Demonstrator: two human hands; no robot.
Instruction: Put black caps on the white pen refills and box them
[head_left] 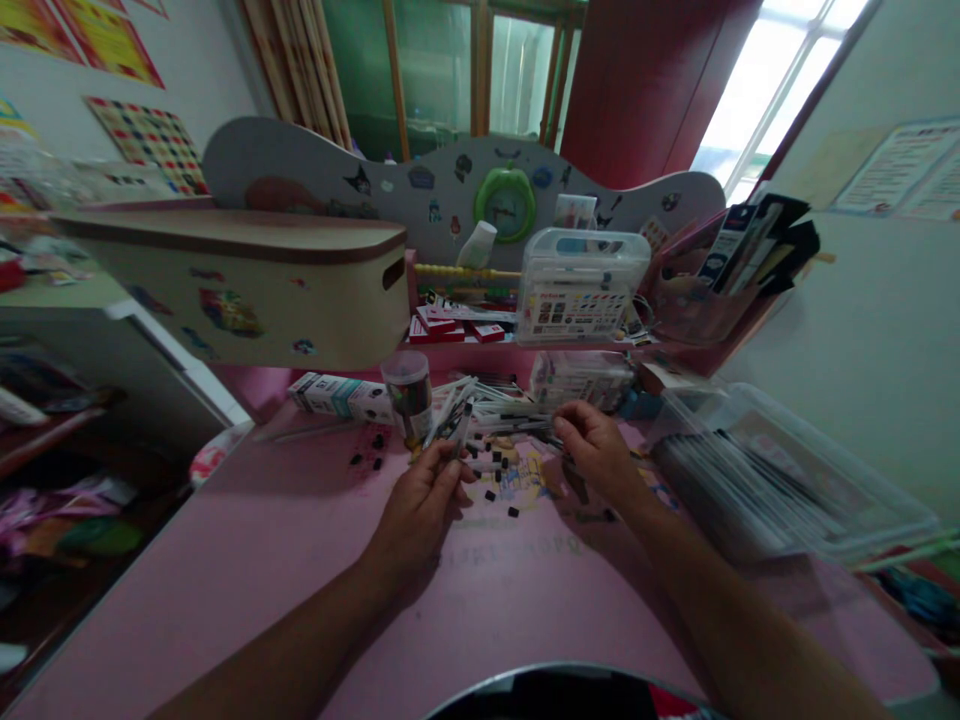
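Observation:
My left hand (424, 495) grips a slim pen (464, 428) with a pale barrel and a dark upper end, held upright between thumb and fingers. To its right, my right hand (596, 450) has thumb and fingers drawn together at the right end of a heap of white pen barrels (510, 408); what lies in its fingertips cannot be made out. Small black caps (490, 496) are scattered on the pink desk (300, 570) between and beside both hands. A clear cylindrical tub (409, 395) with dark contents stands behind my left hand.
At the right, an open clear plastic bin (795, 480) holds many slim rods. A white box (341, 396) lies back left. Above are a shelf with a clear carry case (583, 288), a green clock (505, 205), a lidded storage box (247, 290) and a pen holder (705, 300).

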